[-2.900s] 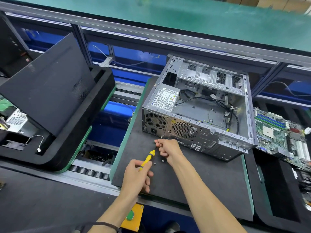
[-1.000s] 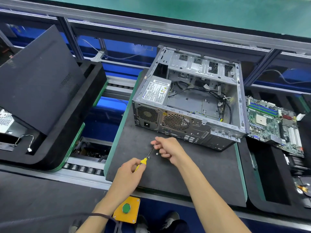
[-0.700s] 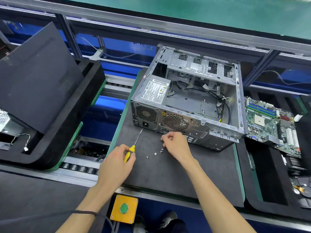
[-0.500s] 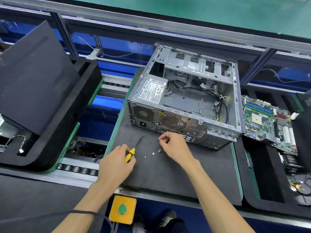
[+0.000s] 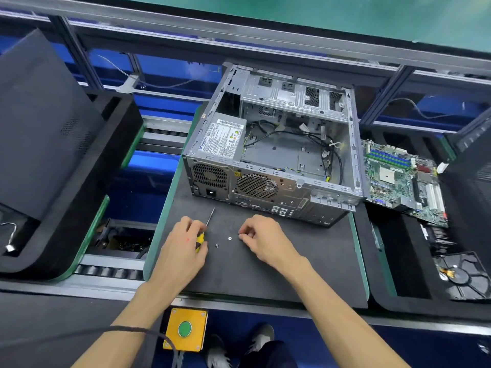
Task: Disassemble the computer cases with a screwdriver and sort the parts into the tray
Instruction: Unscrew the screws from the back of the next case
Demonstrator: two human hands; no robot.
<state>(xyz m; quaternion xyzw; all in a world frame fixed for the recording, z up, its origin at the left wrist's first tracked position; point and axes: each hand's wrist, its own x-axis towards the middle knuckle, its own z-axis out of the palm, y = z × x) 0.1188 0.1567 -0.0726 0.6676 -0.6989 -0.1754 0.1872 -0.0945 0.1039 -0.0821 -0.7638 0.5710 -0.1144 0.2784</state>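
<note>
The open grey computer case lies on its side on the black mat, rear panel toward me, with the power supply and loose cables inside. My left hand grips the yellow-handled screwdriver low over the mat, its shaft pointing at the case. Two small screws lie loose between my hands. My right hand has curled fingers, and its fingertips pinch at a third screw on the mat, which they mostly hide.
A green motherboard rests in the black foam tray on the right, with a round black part nearer me. A black side panel leans in the left tray. Conveyor rollers and a yellow button box lie at the near edge.
My left hand drew the screwdriver away from my right hand, to the left and down near the mat. Three screws appeared on the mat; my right fingers now cover the rightmost one.
</note>
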